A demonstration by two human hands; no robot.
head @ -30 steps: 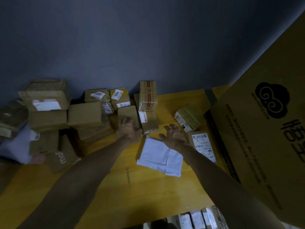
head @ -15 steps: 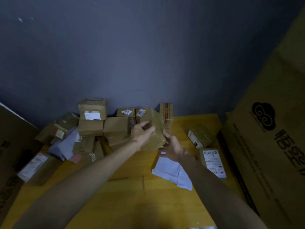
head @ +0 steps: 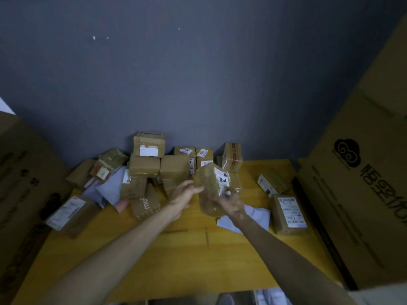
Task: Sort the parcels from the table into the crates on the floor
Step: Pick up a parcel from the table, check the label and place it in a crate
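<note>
A small brown taped parcel (head: 208, 190) with a white label is held up above the yellow table (head: 187, 260). My right hand (head: 231, 202) grips it from the right side, thumb over the label. My left hand (head: 184, 194) has straight fingers touching the parcel's left face. A heap of brown boxes (head: 174, 168) lies against the grey wall behind, with grey mailer bags (head: 110, 188) at its left. A white mailer bag (head: 253, 216) lies flat under my right wrist.
Large cardboard cartons stand at the right (head: 363, 183) and left (head: 19, 194) of the table. Two labelled parcels (head: 288, 213) (head: 273, 182) lie near the right carton, another (head: 68, 214) at the left edge. White items (head: 271, 297) show below the table's front edge.
My left hand took a small box from the heap, both hands lifted it, and it has turned so its label faces me. My right hand now grips it. The camera tilted upward.
</note>
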